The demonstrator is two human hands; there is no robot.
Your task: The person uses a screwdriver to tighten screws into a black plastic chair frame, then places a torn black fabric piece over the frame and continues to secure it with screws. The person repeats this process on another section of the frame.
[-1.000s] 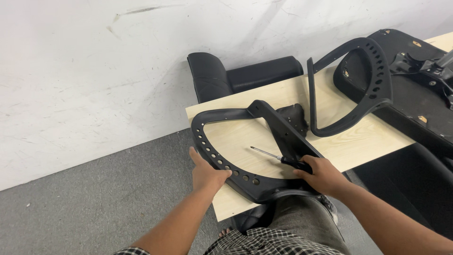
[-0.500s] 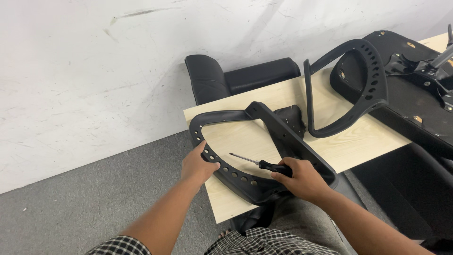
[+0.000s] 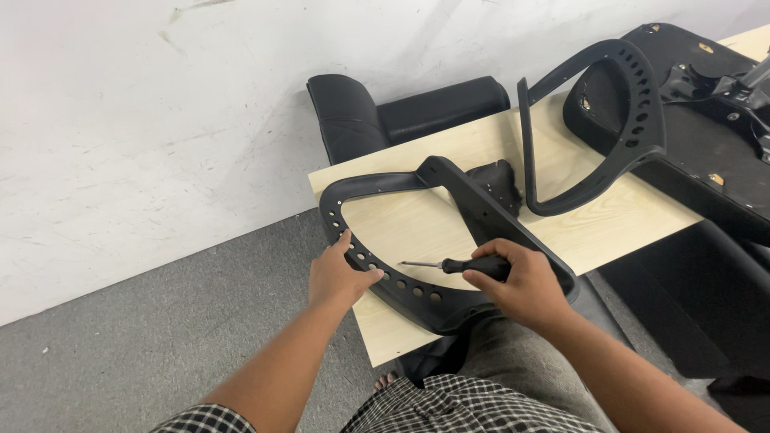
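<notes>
Fingers of my right hand [image 3: 525, 282] are wrapped around a black-handled screwdriver [image 3: 457, 265], its tip pointing left over the perforated black armrest frame [image 3: 417, 240]. My left hand [image 3: 338, 277] rests with loosely curled fingers on that frame's near left curve. The frame lies flat on the pale wooden desk [image 3: 609, 224]; farther right I see a second armrest frame [image 3: 618, 128] standing against the black seat base [image 3: 706, 152].

Bright, even light, pretty sharp all round

Soft diffuse light, no glare. Just faint shadows under the black armrest frame [image 3: 417, 240] on the pale worktop [image 3: 609, 216]; white wall [image 3: 160, 120] looks a bit washed out, and the dark seat base [image 3: 706, 136] loses detail.
</notes>
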